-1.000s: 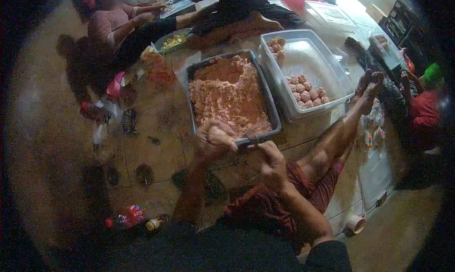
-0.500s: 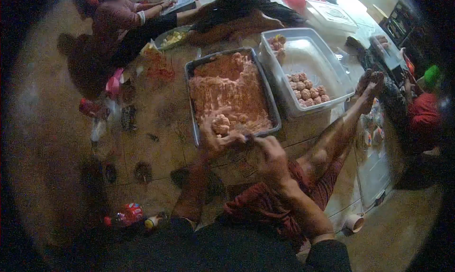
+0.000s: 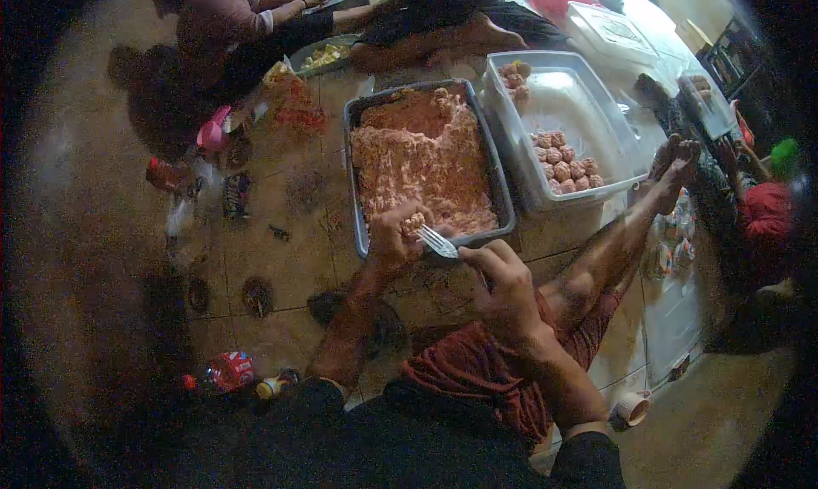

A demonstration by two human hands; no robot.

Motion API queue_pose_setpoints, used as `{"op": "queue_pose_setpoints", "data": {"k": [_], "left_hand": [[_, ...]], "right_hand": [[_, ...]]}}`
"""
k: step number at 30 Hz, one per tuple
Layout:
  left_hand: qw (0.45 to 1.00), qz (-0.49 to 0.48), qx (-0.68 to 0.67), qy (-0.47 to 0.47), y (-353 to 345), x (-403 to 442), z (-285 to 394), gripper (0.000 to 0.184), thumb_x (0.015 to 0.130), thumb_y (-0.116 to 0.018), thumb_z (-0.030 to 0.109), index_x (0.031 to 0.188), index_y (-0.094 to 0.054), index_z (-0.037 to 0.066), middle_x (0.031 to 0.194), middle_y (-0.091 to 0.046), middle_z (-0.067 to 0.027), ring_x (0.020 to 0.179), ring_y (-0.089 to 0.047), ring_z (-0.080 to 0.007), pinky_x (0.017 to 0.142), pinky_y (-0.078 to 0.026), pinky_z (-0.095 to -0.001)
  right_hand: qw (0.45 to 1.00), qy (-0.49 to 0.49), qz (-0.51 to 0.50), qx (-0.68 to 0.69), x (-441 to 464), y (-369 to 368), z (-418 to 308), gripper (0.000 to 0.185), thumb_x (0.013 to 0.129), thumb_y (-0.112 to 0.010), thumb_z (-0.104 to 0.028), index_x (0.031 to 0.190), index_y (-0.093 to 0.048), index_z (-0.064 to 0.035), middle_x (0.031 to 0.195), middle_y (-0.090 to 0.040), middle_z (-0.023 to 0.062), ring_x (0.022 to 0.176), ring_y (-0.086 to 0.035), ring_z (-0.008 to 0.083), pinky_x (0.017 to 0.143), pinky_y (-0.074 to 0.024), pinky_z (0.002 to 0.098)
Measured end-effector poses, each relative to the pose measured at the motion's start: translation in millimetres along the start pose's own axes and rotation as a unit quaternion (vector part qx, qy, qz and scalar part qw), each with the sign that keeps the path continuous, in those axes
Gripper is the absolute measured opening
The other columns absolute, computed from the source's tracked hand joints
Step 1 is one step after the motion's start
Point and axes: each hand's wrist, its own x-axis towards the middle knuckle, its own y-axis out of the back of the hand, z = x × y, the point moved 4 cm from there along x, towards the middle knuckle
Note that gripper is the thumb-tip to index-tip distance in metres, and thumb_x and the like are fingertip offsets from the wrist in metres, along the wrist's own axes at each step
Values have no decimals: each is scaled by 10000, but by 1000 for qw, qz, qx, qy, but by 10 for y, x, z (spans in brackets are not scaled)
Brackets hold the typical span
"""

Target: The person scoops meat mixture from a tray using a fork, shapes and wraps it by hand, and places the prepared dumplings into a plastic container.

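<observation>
My left hand (image 3: 396, 238) is curled around a small lump of pinkish mixture (image 3: 412, 226) at the near left corner of a dark tray (image 3: 509, 201). In my right hand (image 3: 503, 280) is a metal fork (image 3: 439, 241), its tines close to or touching the lump. The tray holds a wide mass of pink, crumbly mixture (image 3: 422, 169), with a scooped hollow toward its far end. Right of the tray stands a clear plastic bin (image 3: 635, 140) holding several textured balls (image 3: 562, 161) at its near left, with more pieces (image 3: 515, 78) in its far left corner.
People sit at the upper left and top; another in red (image 3: 764, 221) is at the right. A bowl of yellowish pieces (image 3: 324, 57) lies beyond the tray. Nearby are a red-labelled bottle (image 3: 230, 370), a cup (image 3: 631, 409), a lid (image 3: 612, 33) and a bare foot (image 3: 675, 161).
The fork now points left at the lump, its tines clearly visible. My left fingers have closed around the lump, which showed openly on the hand before. The view has shifted slightly.
</observation>
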Motion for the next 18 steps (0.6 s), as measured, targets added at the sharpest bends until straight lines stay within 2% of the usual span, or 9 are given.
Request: {"op": "queue_pose_setpoints", "data": {"k": [2, 5, 9, 11, 12, 14, 15, 18], "left_hand": [[1000, -6, -6, 3, -32, 7, -33, 139, 843, -738, 157, 838, -638, 62, 786, -679, -79, 691, -649, -177, 627, -507, -323], [995, 30, 64, -66, -11, 3, 22, 217, 885, -731, 231, 796, -637, 57, 749, -685, -100, 613, -632, -213, 557, -485, -350], [995, -78, 54, -19, 100, -58, -6, 333, 916, -734, 353, 933, -688, 24, 847, -712, -123, 735, -689, -216, 635, -527, -364], [993, -104, 52, -9, 63, -126, -81, 372, 924, -735, 383, 967, -701, 15, 872, -719, -129, 765, -703, -217, 654, -538, -368], [995, -95, 12, 30, 22, -191, -179, 411, 888, -779, 375, 1065, -693, 14, 922, -724, -130, 804, -701, -203, 716, -553, -365], [995, -101, 11, 18, 117, -332, -261, 522, 807, -862, 316, 1191, -667, 22, 962, -719, -107, 812, -676, -164, 798, -565, -339], [994, -104, 11, 12, 168, -394, -272, 607, 766, -904, 287, 1254, -654, 26, 982, -717, -96, 816, -663, -144, 839, -571, -327], [943, -155, -279, 97, 202, -640, -783, 553, 772, -907, 212, 1233, -648, 53, 846, -653, -2, 713, -580, -65, 650, -498, -235]], "right_hand": [[999, 33, 4, 8, 20, -47, 27, 205, 886, -653, 30, 1085, -690, -4, 921, -634, 165, 824, -670, 340, 722, -537, 385], [999, 33, 15, -10, 96, -71, -27, 193, 893, -660, 1, 1082, -691, -11, 916, -636, 166, 833, -669, 343, 723, -537, 397], [997, 33, 61, -30, 157, -63, -71, 175, 900, -656, -18, 1071, -691, -13, 936, -646, 172, 851, -669, 353, 732, -537, 410], [992, 19, 123, -34, 246, 52, -113, 158, 903, -650, -18, 1057, -688, -9, 938, -647, 175, 866, -667, 359, 743, -534, 413], [991, 18, 125, -34, 315, 70, -84, 158, 903, -650, -18, 1057, -688, -9, 938, -647, 175, 866, -667, 359, 743, -534, 413], [997, 27, 58, -33, 477, 47, -18, 156, 905, -627, -2, 1050, -683, -9, 944, -646, 186, 882, -667, 382, 754, -535, 429], [997, 28, 58, -33, 552, -13, 73, 156, 905, -627, -2, 1050, -683, -9, 944, -646, 186, 882, -667, 382, 754, -535, 429], [997, 50, 11, -57, 741, -572, 780, 174, 893, -611, 12, 1049, -685, -12, 941, -646, 196, 911, -669, 400, 771, -538, 462]]}}
